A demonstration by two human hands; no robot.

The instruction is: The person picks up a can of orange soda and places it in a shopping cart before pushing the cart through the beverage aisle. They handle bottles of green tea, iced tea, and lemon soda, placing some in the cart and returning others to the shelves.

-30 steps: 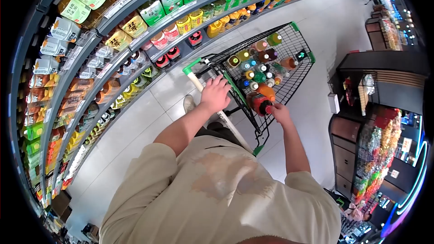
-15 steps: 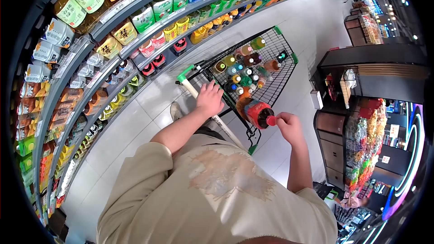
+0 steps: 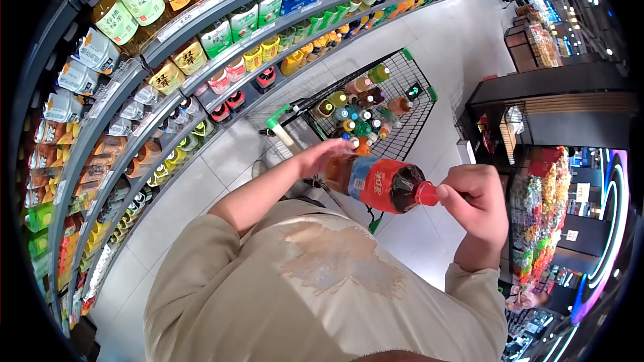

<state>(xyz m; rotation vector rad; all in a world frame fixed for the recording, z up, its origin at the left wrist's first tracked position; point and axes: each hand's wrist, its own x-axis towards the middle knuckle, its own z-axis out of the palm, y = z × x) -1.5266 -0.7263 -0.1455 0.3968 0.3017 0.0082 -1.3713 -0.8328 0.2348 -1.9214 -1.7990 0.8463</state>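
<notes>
A large plastic drink bottle (image 3: pixel 384 183) with dark liquid, a red and blue label and a red cap lies nearly level in front of my body, over the cart's handle end. My right hand (image 3: pixel 477 204) is closed on its red cap, thumb and forefinger pinching it. At the bottle's base is my left hand (image 3: pixel 320 158), its fingers curved against the bottom end, slightly blurred and partly hidden by the bottle. Below stands a wire shopping cart (image 3: pixel 410 121) with green corners, holding several bottles (image 3: pixel 362 110) in different colours.
Drink shelves (image 3: pixel 231 10), packed with bottles and packets, curve along the left. A dark display counter (image 3: pixel 553 87) and a stack of colourful packaged goods (image 3: pixel 547 201) stand to the right. Pale tiled floor (image 3: pixel 194 211) lies around the cart.
The bottle has come up and toward my body, out from over the cart. My left hand has left the cart handle for the bottle's base; my right hand has risen, still at the cap.
</notes>
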